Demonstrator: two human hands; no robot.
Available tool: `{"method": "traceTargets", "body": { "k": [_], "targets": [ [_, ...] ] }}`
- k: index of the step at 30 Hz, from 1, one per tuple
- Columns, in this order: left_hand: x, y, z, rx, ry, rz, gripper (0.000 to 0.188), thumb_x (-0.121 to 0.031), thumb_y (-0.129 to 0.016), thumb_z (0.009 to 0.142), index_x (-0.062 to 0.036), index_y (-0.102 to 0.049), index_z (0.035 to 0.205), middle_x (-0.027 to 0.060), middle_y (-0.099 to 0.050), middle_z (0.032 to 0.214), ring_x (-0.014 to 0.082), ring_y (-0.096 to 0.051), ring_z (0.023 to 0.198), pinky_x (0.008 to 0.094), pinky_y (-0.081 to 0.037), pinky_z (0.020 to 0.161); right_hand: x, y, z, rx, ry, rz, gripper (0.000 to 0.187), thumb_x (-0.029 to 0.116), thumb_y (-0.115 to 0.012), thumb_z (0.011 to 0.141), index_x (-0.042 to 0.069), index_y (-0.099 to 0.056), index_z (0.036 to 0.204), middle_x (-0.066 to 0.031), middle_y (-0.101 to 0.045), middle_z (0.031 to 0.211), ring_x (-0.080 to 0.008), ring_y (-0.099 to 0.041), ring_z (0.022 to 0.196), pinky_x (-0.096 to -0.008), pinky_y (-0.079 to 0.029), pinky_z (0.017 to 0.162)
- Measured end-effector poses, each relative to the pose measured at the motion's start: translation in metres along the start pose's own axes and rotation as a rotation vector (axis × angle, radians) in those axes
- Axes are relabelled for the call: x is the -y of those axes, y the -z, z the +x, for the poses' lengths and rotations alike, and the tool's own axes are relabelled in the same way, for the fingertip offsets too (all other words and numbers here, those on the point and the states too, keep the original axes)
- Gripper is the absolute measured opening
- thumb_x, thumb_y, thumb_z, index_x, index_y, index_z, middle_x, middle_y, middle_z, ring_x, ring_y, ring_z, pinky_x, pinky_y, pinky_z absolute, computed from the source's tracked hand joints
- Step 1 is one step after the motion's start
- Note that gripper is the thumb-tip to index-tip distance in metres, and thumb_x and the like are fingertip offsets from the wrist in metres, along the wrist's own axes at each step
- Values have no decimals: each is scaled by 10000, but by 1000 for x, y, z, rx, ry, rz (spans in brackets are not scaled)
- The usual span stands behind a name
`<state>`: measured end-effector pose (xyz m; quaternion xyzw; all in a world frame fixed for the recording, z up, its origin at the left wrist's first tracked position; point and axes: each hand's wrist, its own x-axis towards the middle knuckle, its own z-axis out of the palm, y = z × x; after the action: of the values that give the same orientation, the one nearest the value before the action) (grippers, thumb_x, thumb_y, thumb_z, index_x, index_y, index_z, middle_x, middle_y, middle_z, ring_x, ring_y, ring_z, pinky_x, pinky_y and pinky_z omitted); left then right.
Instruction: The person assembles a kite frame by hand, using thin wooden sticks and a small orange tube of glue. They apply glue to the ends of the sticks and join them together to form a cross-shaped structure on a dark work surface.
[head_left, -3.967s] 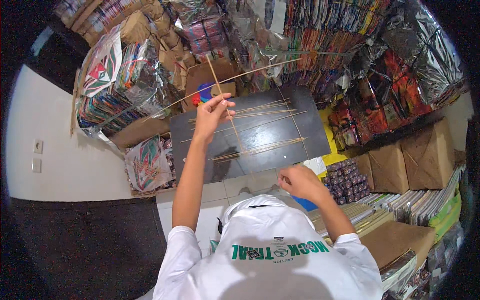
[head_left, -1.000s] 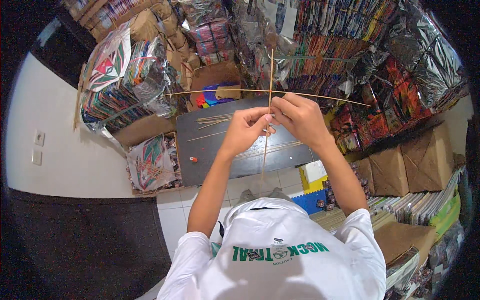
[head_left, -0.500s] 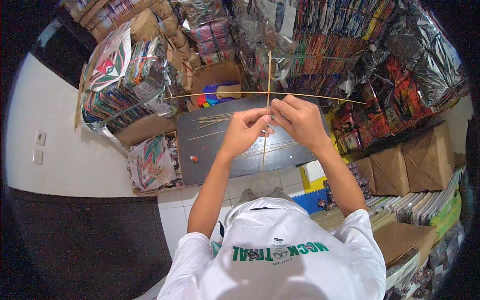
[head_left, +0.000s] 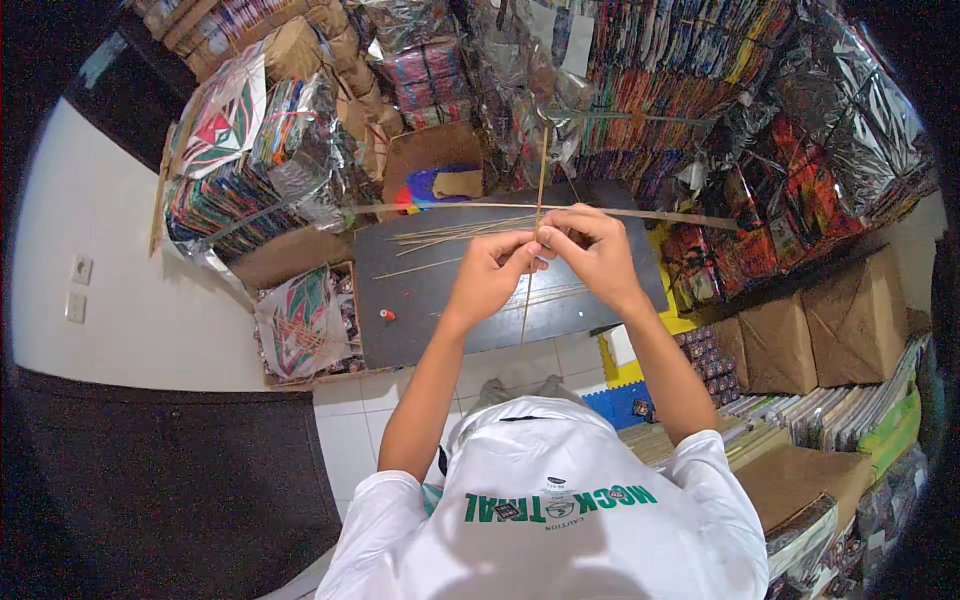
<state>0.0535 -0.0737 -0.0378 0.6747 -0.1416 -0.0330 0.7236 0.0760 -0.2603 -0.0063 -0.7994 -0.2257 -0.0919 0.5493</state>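
Note:
Both of my hands meet over a dark table and work at a cross of two thin bamboo sticks. One stick (head_left: pixel 543 175) runs away from me, its near end pointing back toward my body. The other stick (head_left: pixel 660 213) lies across it, slightly bowed, with blurred ends. My left hand (head_left: pixel 485 280) pinches the lengthwise stick just below the crossing. Thumb and fingers of my right hand (head_left: pixel 598 255) are closed at the crossing, touching the left fingertips. Whether thread is between the fingers is too small to tell.
Several loose thin sticks (head_left: pixel 420 240) lie on the table (head_left: pixel 400 335), near a small red-and-white object (head_left: pixel 387 315). A box with a printed kite-like sheet (head_left: pixel 305 325) stands at left. Plastic-wrapped stacks (head_left: pixel 650 100) rise behind, and brown parcels (head_left: pixel 800 345) stand at right.
The cross has come nearer to me and tilted, and the crosswise stick now sits lower, close to my fingers. My right hand has turned, its fingers drawn in to the left fingertips.

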Motion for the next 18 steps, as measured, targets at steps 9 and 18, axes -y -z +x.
{"method": "traceTargets", "body": {
  "k": [9,18],
  "targets": [
    [1,-2,-10,-6,16,154,230,-99,-618,1022,34,-714,1184,90,-743,1132,159,-689,1039,325,-544,949,-7,-6,-16,-46,147,28,179,136,-770,895,-7,-763,1001,-82,-702,835,-150,-611,724,-281,-463,615],
    [4,-5,-15,-97,-440,390,286,12,-641,879,-44,-753,1137,124,-735,1218,319,-643,1224,433,-472,1078,8,-6,-25,-104,590,-220,231,48,-793,798,37,-732,1021,-92,-687,824,-257,-665,702,-346,-517,621]
  ]
}}
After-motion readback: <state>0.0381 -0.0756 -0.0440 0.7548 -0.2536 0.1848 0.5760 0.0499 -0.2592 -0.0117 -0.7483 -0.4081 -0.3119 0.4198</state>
